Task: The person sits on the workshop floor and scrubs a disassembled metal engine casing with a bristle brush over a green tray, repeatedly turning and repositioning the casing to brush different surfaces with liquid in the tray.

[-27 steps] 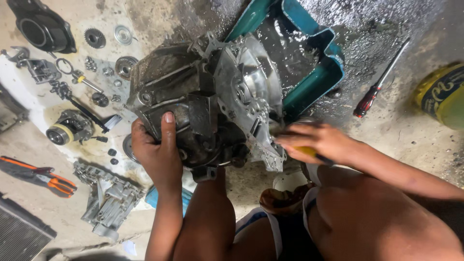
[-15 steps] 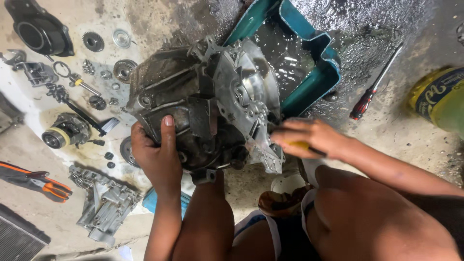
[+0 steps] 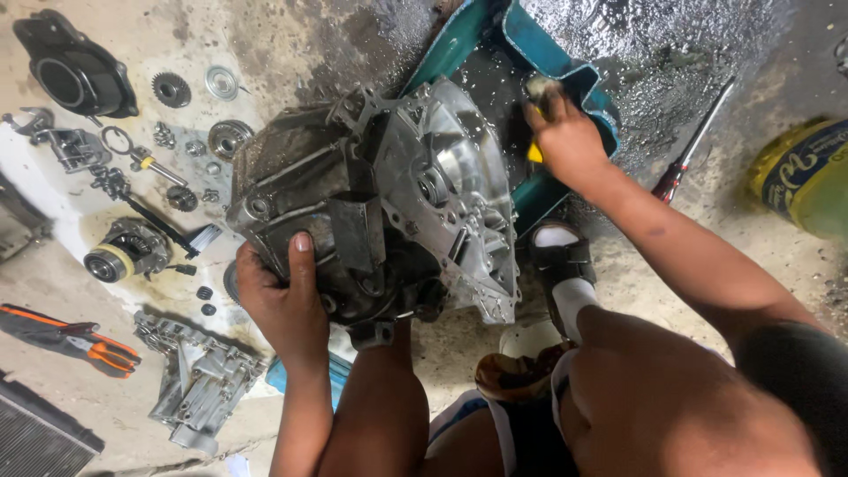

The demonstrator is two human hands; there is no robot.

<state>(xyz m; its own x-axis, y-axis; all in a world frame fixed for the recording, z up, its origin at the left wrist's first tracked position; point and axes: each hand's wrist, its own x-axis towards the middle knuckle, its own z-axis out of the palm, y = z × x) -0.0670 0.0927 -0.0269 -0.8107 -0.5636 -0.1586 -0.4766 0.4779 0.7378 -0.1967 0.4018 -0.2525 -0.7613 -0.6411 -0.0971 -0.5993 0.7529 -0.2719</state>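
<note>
A dirty metal engine casing (image 3: 380, 203) stands on the concrete floor in front of me. My left hand (image 3: 283, 305) grips its lower left side, thumb up on the housing. My right hand (image 3: 565, 137) is stretched out over a teal plastic tub (image 3: 565, 66) holding dark liquid behind the casing. It is shut on a small brush with a yellow handle (image 3: 535, 152), its tip over the liquid. My knees and a sandalled foot (image 3: 565, 274) fill the lower right.
Gears, bearings and small parts (image 3: 168, 159) lie on the floor at left, with a black cover (image 3: 75, 75), orange-handled pliers (image 3: 75, 340) and a grey casting (image 3: 199, 380). A red-handled screwdriver (image 3: 685, 159) and a yellow container (image 3: 808, 177) lie at right.
My right hand left the casing's right edge and moved up and away into the teal tub with the brush. My left hand kept its grip on the casing.
</note>
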